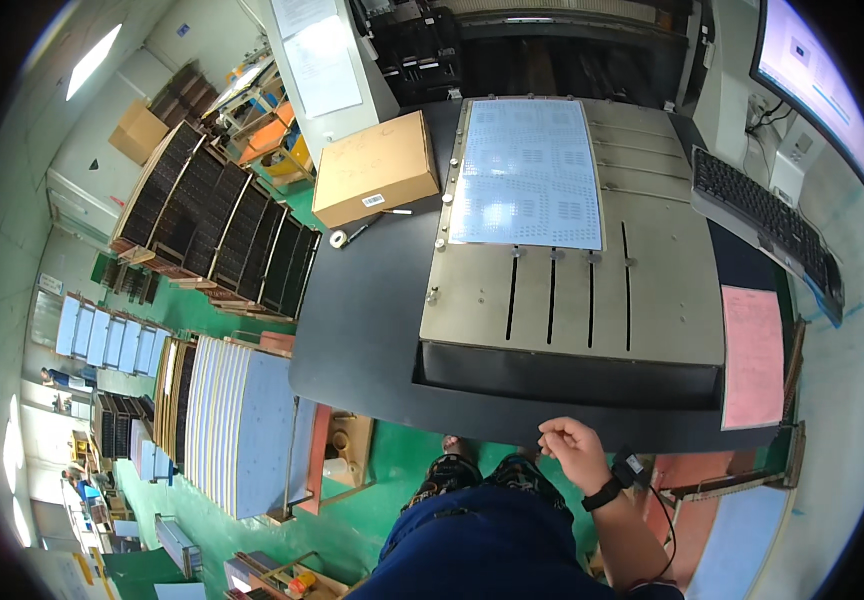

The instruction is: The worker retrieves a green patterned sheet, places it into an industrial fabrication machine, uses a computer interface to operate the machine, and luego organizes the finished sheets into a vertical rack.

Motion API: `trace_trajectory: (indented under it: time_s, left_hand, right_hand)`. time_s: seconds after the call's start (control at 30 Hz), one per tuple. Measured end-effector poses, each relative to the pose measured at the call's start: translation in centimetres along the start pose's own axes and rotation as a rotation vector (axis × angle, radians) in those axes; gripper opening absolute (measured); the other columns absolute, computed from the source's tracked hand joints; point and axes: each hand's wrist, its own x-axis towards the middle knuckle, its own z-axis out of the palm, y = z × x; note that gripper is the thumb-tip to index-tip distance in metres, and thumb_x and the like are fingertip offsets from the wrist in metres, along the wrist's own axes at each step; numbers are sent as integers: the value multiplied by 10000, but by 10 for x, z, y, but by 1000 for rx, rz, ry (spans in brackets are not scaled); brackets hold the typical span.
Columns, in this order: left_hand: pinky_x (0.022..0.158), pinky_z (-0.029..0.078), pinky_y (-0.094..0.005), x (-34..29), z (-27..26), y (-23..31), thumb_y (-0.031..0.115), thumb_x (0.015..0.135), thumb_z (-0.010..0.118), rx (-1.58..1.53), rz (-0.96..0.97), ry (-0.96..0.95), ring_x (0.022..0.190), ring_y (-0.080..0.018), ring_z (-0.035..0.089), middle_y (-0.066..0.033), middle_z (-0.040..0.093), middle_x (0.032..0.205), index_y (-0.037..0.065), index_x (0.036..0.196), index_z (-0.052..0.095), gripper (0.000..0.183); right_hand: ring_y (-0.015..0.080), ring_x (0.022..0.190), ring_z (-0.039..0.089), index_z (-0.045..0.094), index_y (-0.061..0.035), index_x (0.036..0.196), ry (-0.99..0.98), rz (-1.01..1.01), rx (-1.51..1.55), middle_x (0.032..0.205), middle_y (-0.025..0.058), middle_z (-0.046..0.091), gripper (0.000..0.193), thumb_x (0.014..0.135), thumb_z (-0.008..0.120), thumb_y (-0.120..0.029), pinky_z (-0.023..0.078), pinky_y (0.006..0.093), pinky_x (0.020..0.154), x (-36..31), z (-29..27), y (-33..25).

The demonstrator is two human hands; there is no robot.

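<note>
My right hand (573, 452) hovers in front of the table's near edge, its fingers loosely curled in, with nothing showing between them. A black band and a small dark box with a cable sit on that wrist. My left hand is outside the picture. Beyond the right hand stands a grey metal machine bed (472, 300) with several dark slots. Flat on its far left part lies a light-blue panel (527, 175) covered with groups of small dots or holes. Small round pins line the panel's left edge and its near side. Neither hand touches the panel.
A cardboard box (377, 170) stands left of the bed on the dark table (352, 320), with a pen (360, 232) and a tape roll (339, 239) near it. To the right are a keyboard (762, 215), a monitor (822, 80) and a pink sheet (752, 355). Stacked panels (252, 425) stand lower left.
</note>
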Motion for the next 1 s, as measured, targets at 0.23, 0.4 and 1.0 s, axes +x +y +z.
trace_trajectory:
  time_s: [0.23, 0.4, 1.0]
  left_hand:
    - [772, 527, -353, 5, 2, 10, 398, 852, 640, 25, 24, -15, 824, -207, 676, -81, 714, 948, 140, 1041, 706, 326]
    - [771, 527, -352, 16, -4, 12, 396, 852, 641, 52, 61, -32, 821, -206, 676, -81, 714, 946, 138, 1041, 706, 326]
    - [829, 503, -426, 187, -301, 108, 234, 843, 614, 439, 689, 1038, 905, -341, 636, -143, 683, 928, 70, 964, 691, 217]
  right_hand:
    - [91, 747, 608, 631, -2, 1023, 60, -28, -27, 844, 49, 644, 131, 931, 545, -36, 504, 224, 685, -12, -17, -3]
    - [88, 740, 606, 630, 2, 1008, 80, -33, -29, 843, 44, 646, 124, 933, 539, -37, 501, 225, 669, -8, -27, -8]
    - [141, 843, 606, 606, -70, 1050, 349, 3, -169, 919, 22, 621, 175, 885, 598, -127, 485, 307, 726, 169, -95, -81]
